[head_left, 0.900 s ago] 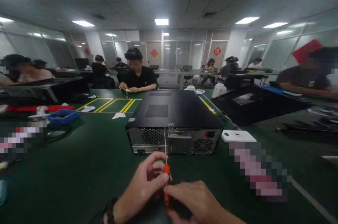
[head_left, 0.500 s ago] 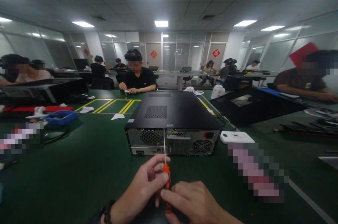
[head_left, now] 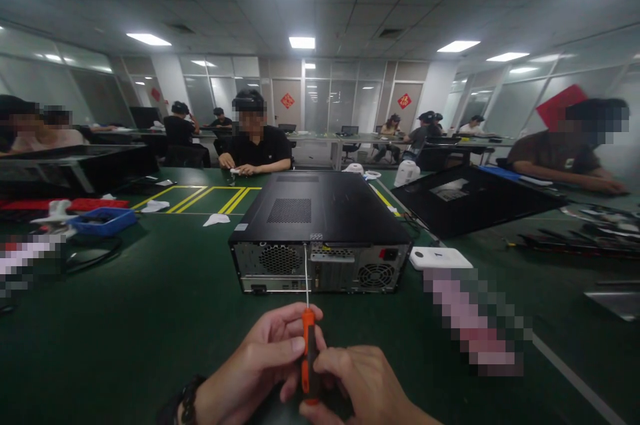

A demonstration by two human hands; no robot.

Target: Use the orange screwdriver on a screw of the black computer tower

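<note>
Together, the left hand (head_left: 273,351) and the right hand (head_left: 363,381) are gripping the orange-and-black screwdriver (head_left: 309,355) at bottom center, its shaft reaching the upper rear edge of the black computer case (head_left: 320,211), which is lying on the green desk (head_left: 150,318) mid-frame.

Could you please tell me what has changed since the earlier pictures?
The left hand has slid its thumb to the left edge of the orange screwdriver, whose handle now shows more of its dark side. The right hand still holds it, tip at the computer case.
</note>
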